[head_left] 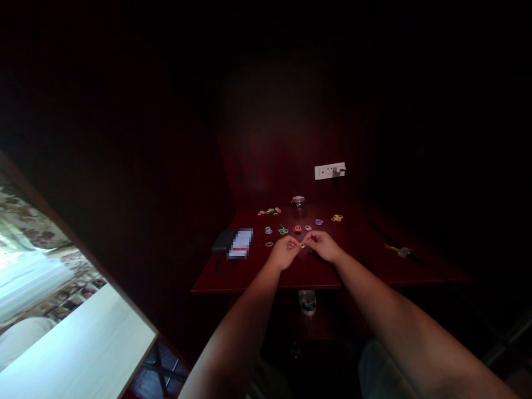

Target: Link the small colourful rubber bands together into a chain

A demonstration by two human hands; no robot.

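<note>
My left hand (285, 251) and my right hand (322, 245) meet low over the dark red table, fingertips almost touching. Both pinch a small yellowish hair tie (303, 245) between them; its shape is partly hidden by the fingers. Just beyond lie small groups of hair ties sorted by colour: blue (268, 230), green (283, 230), orange-red (297, 229), pink (308, 228), purple (318, 222) and yellow (337, 218). A single greyish hair tie (269, 244) rests left of my left hand. Farther back is a mixed-colour group (270, 211).
A clear jar with a pinkish lid (298, 204) stands at the back. On the left are a phone (240, 243) and a black case-like object (223, 241). A wall socket (330, 170) holds a plug. A cable with a connector (404, 252) lies right; a bottle (307, 303) stands below.
</note>
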